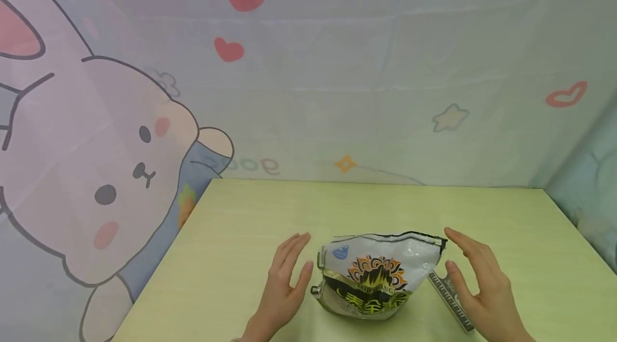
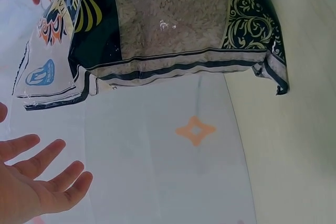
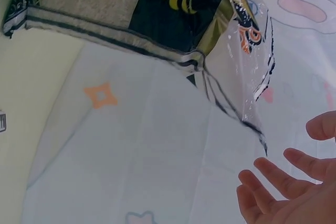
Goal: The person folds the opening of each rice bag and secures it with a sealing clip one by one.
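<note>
A bag of rice [image 1: 371, 278] stands on the pale green table [image 1: 217, 235], apparently kept upright by the grain weighing down its base while the slack top creases. The left hand [image 1: 283, 286] and right hand [image 1: 489, 288] flank it, fingers loosely extended and gripping nothing, apart from the bag yet placed so both sides seem within reach; a grey marked strip [image 1: 450, 302] lies near the right hand.

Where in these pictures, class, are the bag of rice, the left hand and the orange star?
Bag of rice [image 1: 378, 276]: head view, its printed front.
Left hand [image 1: 281, 285]: head view, back of the hand.
Orange star [image 3: 101, 96]: right wrist view, its pale centre.
</note>
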Demonstrator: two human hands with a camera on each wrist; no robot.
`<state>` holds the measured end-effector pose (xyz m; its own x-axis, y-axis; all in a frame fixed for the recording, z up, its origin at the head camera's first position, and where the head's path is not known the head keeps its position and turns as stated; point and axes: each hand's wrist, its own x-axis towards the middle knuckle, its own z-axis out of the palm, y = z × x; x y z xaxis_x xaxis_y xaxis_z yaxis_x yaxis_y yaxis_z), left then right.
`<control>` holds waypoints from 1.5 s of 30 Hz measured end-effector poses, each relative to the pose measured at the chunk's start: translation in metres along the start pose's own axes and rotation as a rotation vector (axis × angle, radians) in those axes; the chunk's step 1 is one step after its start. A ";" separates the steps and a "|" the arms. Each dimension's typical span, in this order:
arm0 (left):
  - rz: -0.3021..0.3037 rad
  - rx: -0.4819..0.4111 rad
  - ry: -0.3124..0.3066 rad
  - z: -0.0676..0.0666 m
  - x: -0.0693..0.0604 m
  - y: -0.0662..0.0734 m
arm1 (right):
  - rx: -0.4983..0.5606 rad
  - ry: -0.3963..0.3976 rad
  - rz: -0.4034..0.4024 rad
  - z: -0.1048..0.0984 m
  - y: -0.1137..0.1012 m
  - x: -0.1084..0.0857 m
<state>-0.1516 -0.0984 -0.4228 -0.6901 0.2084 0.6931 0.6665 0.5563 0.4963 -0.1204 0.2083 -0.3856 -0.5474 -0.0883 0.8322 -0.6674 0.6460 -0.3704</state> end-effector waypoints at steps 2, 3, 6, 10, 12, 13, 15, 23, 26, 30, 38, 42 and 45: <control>0.005 0.005 -0.004 0.000 0.000 0.001 | -0.001 -0.003 -0.008 0.001 -0.002 0.000; 0.006 0.007 -0.006 0.000 0.000 0.002 | 0.000 -0.004 -0.012 0.001 -0.003 0.001; 0.001 0.014 -0.014 0.000 0.000 0.003 | 0.006 -0.005 -0.024 0.002 -0.005 0.001; -0.022 0.020 -0.032 0.002 -0.001 0.004 | 0.025 -0.014 -0.042 0.004 -0.007 0.001; -0.029 0.021 -0.041 0.003 -0.002 0.004 | 0.039 -0.018 -0.056 0.005 -0.008 0.001; -0.027 0.024 -0.042 0.003 -0.002 0.004 | 0.048 -0.020 -0.062 0.006 -0.009 0.001; -0.030 0.028 -0.048 0.004 -0.002 0.004 | 0.059 -0.025 -0.078 0.008 -0.010 0.001; -0.033 0.008 -0.096 0.005 -0.002 0.006 | 0.044 -0.025 -0.137 0.018 -0.007 0.001; -0.042 0.017 -0.106 0.006 -0.003 0.007 | 0.005 -0.024 -0.147 0.020 -0.007 0.002; -0.050 0.057 -0.103 0.008 -0.006 0.007 | -0.058 -0.030 -0.140 0.023 -0.010 0.002; -0.026 0.086 -0.075 0.012 -0.010 0.005 | -0.148 -0.034 -0.120 0.029 -0.015 0.002; 0.000 0.078 -0.066 0.014 -0.011 0.004 | -0.166 -0.061 -0.112 0.031 -0.016 0.001; -0.009 0.067 -0.068 0.013 -0.012 0.005 | -0.184 -0.072 -0.115 0.032 -0.017 0.001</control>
<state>-0.1432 -0.0880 -0.4353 -0.7150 0.2559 0.6506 0.6412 0.6107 0.4645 -0.1259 0.1732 -0.3914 -0.5119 -0.2188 0.8307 -0.6279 0.7552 -0.1880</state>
